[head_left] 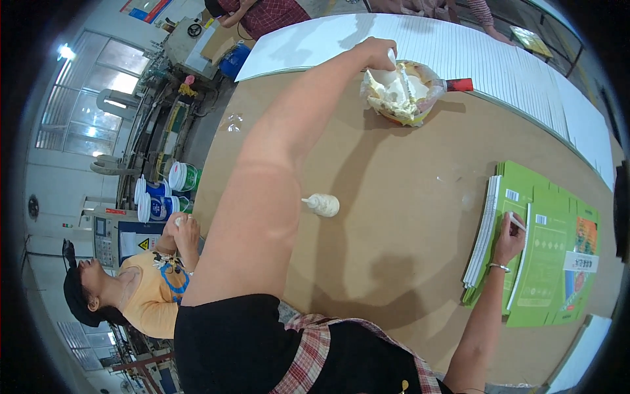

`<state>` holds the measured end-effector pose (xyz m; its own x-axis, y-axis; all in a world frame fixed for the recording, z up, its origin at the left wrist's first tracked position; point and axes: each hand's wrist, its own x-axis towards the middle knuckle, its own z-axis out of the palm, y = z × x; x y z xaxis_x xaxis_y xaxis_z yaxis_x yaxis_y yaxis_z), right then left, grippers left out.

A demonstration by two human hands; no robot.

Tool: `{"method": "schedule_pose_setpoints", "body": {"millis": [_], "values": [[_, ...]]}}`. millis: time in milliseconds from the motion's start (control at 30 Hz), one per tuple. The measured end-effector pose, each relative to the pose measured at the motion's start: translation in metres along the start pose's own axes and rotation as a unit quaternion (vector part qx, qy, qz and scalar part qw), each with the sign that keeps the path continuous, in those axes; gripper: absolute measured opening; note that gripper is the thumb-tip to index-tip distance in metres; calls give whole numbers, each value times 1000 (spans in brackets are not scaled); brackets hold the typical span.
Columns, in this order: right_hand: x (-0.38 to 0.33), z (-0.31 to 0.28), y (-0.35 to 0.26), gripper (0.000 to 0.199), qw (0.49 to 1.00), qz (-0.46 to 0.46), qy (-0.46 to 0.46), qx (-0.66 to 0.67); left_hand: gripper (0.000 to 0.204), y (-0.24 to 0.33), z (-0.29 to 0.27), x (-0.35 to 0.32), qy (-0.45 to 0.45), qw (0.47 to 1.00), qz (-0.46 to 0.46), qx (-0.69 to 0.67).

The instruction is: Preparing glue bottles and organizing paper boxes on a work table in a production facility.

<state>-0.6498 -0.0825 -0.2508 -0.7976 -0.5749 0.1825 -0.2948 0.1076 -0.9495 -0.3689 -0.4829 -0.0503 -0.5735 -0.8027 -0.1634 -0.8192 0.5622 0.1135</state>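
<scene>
Head view: a brown counter (pixel 394 262) fills the middle of the frame, its edges bowed by the lens
Left hand (pixel 377 54): upper centre of the frame, at the end of a long bare forearm, over the left side of a tub (pixel 430 98); its fingers are clamped on a white piece (pixel 392 56), too small in view to tell its kind
Paste: white paste (pixel 397 95) heaped inside the tub, which has a clear plastic liner folded over its rim; a red-ended handle (pixel 459 85) sticks out toward the right
Right hand (pixel 507 243): right of the frame, over the green sheets (pixel 554 256), a bracelet (pixel 500 267) at the wrist; its fingers are closed on a slim white strip (pixel 518 222)
Sheets: green printed sheets in an overlapping stack with pale edges, at the right of the frame
Bottle: a small white squeeze bottle (pixel 323 205) lies on its side near the centre, nozzle toward the left
Boards: white ribbed boards (pixel 512 72) curve along the top of the frame
Co-worker: a person in a yellow top (pixel 151 285) at the lower left, hands together
Buckets: white, blue and green buckets (pixel 157 207) at the left, beyond the counter
</scene>
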Motion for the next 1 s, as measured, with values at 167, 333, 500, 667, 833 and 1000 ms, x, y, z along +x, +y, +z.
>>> {"method": "schedule_pose_setpoints", "body": {"millis": [167,333,500,667,833,1000], "values": [[-3,6,-6,22,1000,0,-5,17,43,-10,-1,1,25,999,34,17],[1,-1,-7,21,1000,-14,15,12,41,0,1,3,15,999,42,13],[-4,3,-9,18,999,-8,6,34,41,-1,-4,-10,22,998,44,25],[-3,0,-4,18,999,-20,11,26,40,9,-10,-13,13,999,14,35],[-5,-1,-11,19,999,-1,10,34,38,16,-12,-16,3,1000,1,28],[-3,0,-12,22,1000,-30,4,-4,36,12,-12,-17,34,998,35,29]]}}
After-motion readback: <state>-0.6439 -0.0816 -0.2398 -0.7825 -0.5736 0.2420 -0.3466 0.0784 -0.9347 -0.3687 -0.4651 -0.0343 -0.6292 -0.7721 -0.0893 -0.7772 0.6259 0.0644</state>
